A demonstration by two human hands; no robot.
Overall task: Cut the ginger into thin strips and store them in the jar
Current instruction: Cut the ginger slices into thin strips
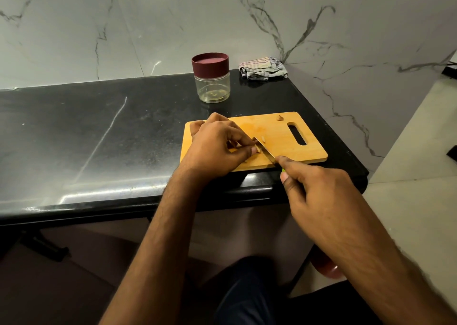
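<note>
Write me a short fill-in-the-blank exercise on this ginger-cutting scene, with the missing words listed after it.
1. The jar beyond the cutting board has its maroon lid ____.
2. The knife is held in the ____ hand.
3. The left hand steadies the ginger on the ____.
4. A folded ____ lies right of the jar, against the wall.

Missing words: on; right; cutting board; cloth

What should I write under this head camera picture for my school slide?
Left hand pinches ginger on the wooden cutting board while right hand slices with a knife; lidded jar waits behind.
</note>
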